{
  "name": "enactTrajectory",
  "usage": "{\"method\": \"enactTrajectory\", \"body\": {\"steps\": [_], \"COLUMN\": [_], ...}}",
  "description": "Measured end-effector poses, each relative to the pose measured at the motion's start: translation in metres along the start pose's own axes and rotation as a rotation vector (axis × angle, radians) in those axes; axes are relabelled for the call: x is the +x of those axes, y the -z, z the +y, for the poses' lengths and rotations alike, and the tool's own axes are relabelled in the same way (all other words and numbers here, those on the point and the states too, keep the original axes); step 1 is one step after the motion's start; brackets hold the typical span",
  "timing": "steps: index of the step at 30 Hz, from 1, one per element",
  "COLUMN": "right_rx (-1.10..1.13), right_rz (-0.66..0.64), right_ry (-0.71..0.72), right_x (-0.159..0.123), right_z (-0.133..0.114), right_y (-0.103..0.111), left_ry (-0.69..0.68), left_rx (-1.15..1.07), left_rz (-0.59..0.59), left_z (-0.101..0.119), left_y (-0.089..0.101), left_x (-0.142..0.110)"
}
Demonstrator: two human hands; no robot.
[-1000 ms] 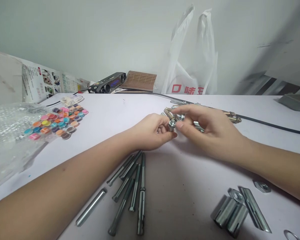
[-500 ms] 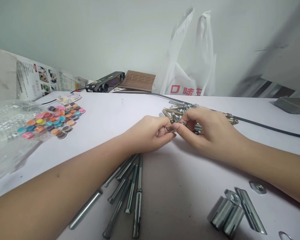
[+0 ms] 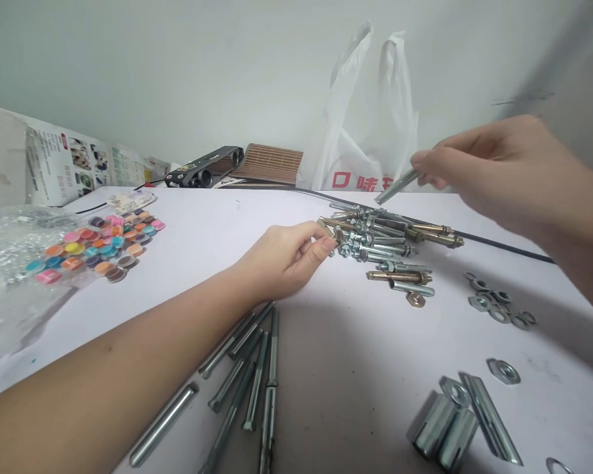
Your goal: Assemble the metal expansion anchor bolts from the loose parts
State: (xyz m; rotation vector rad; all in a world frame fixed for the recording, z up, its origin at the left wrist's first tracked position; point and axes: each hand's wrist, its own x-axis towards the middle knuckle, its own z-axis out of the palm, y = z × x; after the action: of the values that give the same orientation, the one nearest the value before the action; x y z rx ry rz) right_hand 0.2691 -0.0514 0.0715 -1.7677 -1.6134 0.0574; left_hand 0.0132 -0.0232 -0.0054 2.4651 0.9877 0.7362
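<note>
In the head view my right hand (image 3: 504,168) is raised at the right, its thumb and fingers pinching one end of a slim silver metal sleeve (image 3: 396,186). The sleeve slants down to the left, over the back of a pile of silver and brass-coloured expansion bolts (image 3: 380,240). At the pile's left edge my left hand (image 3: 296,253) is closed, thumb against curled fingers; what it grips is too small to make out. Just in front of the pile lie a loose sleeve (image 3: 412,288) and a brass-coloured nut (image 3: 416,299).
Nuts and washers (image 3: 499,306) lie at the right, with wide sleeves (image 3: 435,424) nearer me. Long bolts (image 3: 232,382) fan out beside my left forearm. Colourful discs (image 3: 99,243) and bubble wrap (image 3: 20,263) are at the left. A white plastic bag (image 3: 360,145) stands behind.
My right hand has left my left hand and moved up and right, now with the sleeve in its fingers. My left hand stays almost in place. The pile shows more fully.
</note>
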Motion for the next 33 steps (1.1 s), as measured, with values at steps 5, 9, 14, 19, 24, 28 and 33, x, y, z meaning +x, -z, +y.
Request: {"method": "enactTrajectory", "body": {"steps": [5,9,14,19,24,28,33], "right_rx": [-0.329,-0.451,-0.369,-0.269,-0.195,-0.186,-0.115], "right_rz": [-0.159,-0.262,-0.356,-0.378,-0.421,-0.352,-0.366], "right_ry": [-0.099,-0.107,-0.023,0.057,0.034,0.048,0.197], "right_x": [0.024,0.029,0.022,0.010,0.011,0.017,-0.009], "right_z": [0.024,0.031,0.027,0.029,0.044,0.044,0.004], "right_y": [0.015,0.014,-0.004,-0.020,-0.027,-0.025,-0.015], "left_ry": [0.039,0.032,0.040,0.037,0.054,0.097,0.152], "left_rx": [0.009,0.015,0.021,0.025,0.012,-0.110,-0.442], "left_rz": [-0.001,-0.022,-0.040,-0.046,-0.061,-0.059,0.022], "left_z": [-0.003,-0.004,-0.003,-0.001,-0.001,-0.002,-0.008], "left_y": [-0.002,-0.002,-0.001,-0.001,0.000,0.002,0.005], "left_x": [0.002,0.004,0.004,0.004,0.004,0.003,0.004]}}
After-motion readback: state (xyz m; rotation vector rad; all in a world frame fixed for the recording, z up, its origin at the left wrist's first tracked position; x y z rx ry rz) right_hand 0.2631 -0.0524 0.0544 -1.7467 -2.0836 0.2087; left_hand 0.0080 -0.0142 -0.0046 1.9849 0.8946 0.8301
